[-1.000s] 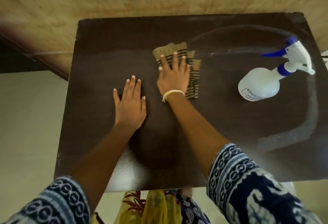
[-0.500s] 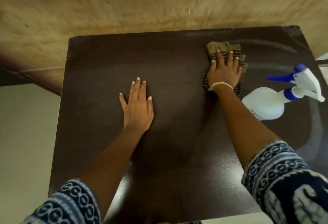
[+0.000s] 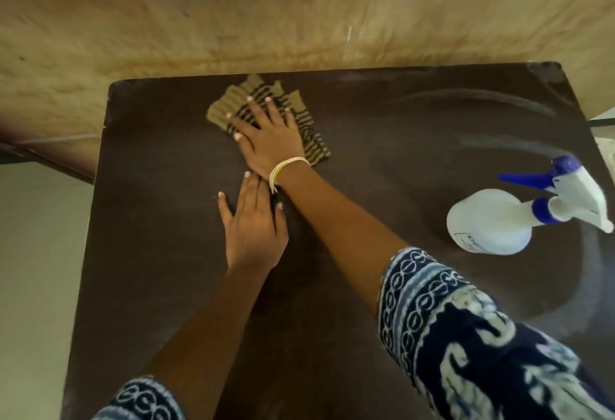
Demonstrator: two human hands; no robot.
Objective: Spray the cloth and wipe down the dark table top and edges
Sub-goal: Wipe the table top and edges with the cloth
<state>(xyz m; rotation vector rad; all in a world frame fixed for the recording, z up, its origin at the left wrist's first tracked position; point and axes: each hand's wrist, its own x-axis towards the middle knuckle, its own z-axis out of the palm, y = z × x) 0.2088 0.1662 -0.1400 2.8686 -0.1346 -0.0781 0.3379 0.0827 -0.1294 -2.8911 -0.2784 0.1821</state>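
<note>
The dark brown table top (image 3: 159,253) fills most of the view. A tan cloth with dark stripes (image 3: 229,105) lies near its far edge, left of centre. My right hand (image 3: 269,140) presses flat on the cloth, fingers spread and pointing to the far left, a pale band on the wrist. My left hand (image 3: 254,230) rests flat and open on the bare table just below the right wrist. A white spray bottle with a blue trigger (image 3: 492,221) lies on its side at the right. Pale wet streaks (image 3: 482,100) curve across the right part of the top.
A tan, mottled wall (image 3: 299,13) runs right behind the table's far edge. Pale floor (image 3: 36,270) shows past the left edge. The table's right edge (image 3: 585,110) meets a light surface at the frame border. Patterned blue sleeves cover both forearms near the bottom.
My right hand has slid the cloth from the far right, near the bottle, leftward along the far edge. The left hand stays flat in about the same spot. The view has shifted slightly.
</note>
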